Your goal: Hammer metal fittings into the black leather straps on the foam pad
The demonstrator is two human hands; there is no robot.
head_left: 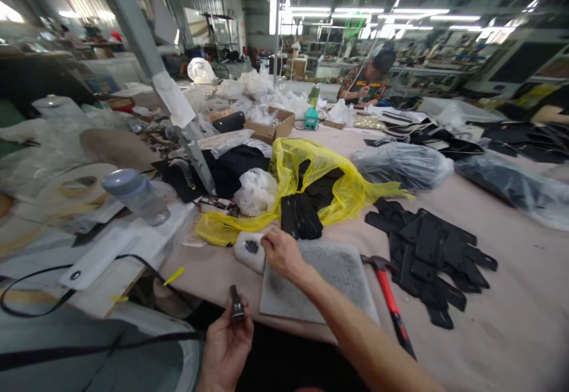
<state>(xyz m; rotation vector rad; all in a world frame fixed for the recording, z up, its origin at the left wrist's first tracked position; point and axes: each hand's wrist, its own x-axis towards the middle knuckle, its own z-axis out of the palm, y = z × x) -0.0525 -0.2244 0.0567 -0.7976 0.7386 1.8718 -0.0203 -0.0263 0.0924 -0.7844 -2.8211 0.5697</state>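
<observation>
My left hand [227, 341] is closed round a small dark piece [237, 304] with a shiny end, held upright in front of the table edge. I cannot make out its exact kind. My right hand [282, 252] reaches over the slab, its fingertips pinched together at the rim of a small white tub [242, 252]. Small dark bits [252, 246] lie in the tub; anything between those fingers is too small to see. Under my right forearm lies a grey speckled slab [333, 267]. A hammer [387, 291] with a red and black handle rests just right of it.
Behind the slab, a yellow plastic bag [306, 161] spills black pieces [302, 217]. Several black strap-like pieces [427, 255] are heaped on the right. A clear bottle [137, 196] stands left, near a slanted metal post [155, 77]. A person [367, 80] sits across the table.
</observation>
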